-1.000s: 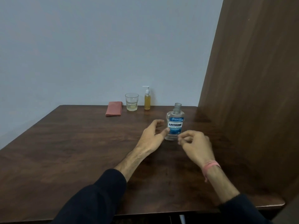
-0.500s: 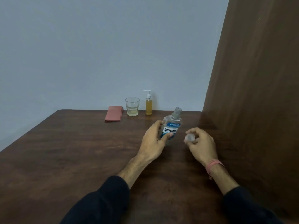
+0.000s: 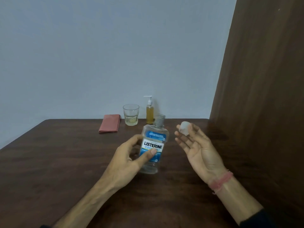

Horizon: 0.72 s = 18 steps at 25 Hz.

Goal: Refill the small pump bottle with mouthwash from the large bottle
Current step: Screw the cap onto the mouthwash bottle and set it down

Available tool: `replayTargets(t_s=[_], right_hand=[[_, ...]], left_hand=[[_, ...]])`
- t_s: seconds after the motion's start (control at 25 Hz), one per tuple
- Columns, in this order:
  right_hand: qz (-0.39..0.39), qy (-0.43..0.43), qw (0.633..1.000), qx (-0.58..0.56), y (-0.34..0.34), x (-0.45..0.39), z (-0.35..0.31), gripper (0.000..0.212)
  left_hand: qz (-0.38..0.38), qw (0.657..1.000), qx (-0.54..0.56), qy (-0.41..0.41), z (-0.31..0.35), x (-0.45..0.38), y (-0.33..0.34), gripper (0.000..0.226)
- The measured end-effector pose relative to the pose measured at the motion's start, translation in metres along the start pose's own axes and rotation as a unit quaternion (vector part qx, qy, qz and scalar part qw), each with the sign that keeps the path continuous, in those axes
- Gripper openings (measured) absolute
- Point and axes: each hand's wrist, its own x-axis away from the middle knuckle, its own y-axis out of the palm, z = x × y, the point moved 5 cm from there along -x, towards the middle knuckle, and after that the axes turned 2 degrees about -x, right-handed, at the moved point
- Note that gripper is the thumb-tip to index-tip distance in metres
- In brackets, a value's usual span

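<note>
- Spanning the whole lower view, the desk (image 3: 49, 162) carries everything; brown panel on the right, pale wall behind.
- Large bottle (image 3: 154, 146) w/ the blue LISTERINE label: lifted, held about mid-desk, base twd the camera, open neck (image 3: 159, 120) pointing away and leaning a bit right. Long axis runs near-to-far, tilted off upright. Cap is off.
- Left hand (image 3: 126, 162) grips the large bottle from its left side, thumb across the label front, other fingers wrapped behind (mostly hidden).
- Right hand (image 3: 197, 148), palm up, sits just right of the bottle, not touching it; fingers loosely spread, w/ the clear cap (image 3: 185, 128) pinched at thumb and fingertips.
- Small pump bottle (image 3: 150, 112): upright at the far edge of the desk near the wall, amber liquid inside, pump head still on. It lies straight beyond the large bottle's neck, well apart from both hands. Left hand is busy; right hand is roughly as near but holds the cap.
- Judgement: pump bottle must be brought fwd and its pump unscrewed before any pouring; right hand prob needs to drop the cap first.
- Glass (image 3: 131, 116) stands just left of the pump bottle; a little yellowish liquid at its bottom.
- Pink cloth (image 3: 109, 125), folded, lies left of the glass.
</note>
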Motion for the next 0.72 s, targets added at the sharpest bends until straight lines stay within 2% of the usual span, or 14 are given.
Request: replayTargets(t_s=[0.08,0.2,0.36,0.4,0.56,0.72], right_hand=[[-0.011,0.006,0.999,-0.035,0.007,0.006,-0.003,0.043],[-0.009,-0.002,0.999,-0.033,0.007,0.007,-0.004,0.046],[-0.015,-0.007,1.000,-0.012,0.008,0.008,-0.005,0.022],[-0.019,-0.008,1.000,-0.010,0.009,0.009,-0.005,0.021],[-0.034,-0.010,0.999,0.023,0.011,0.010,-0.004,0.033],[-0.048,0.000,0.997,0.056,0.014,0.012,-0.001,0.034]], left_hand=[[-0.040,0.999,0.015,0.016,0.006,0.005,0.012,0.040],[-0.053,0.998,0.026,0.036,0.007,0.009,0.019,0.040],[-0.051,0.998,0.025,0.040,0.003,0.008,0.016,0.038],[-0.048,0.998,0.025,0.040,0.003,0.007,0.016,0.037],[-0.047,0.998,0.023,0.032,0.001,0.006,0.016,0.041],[-0.051,0.998,0.024,0.027,-0.001,0.007,0.018,0.043]])
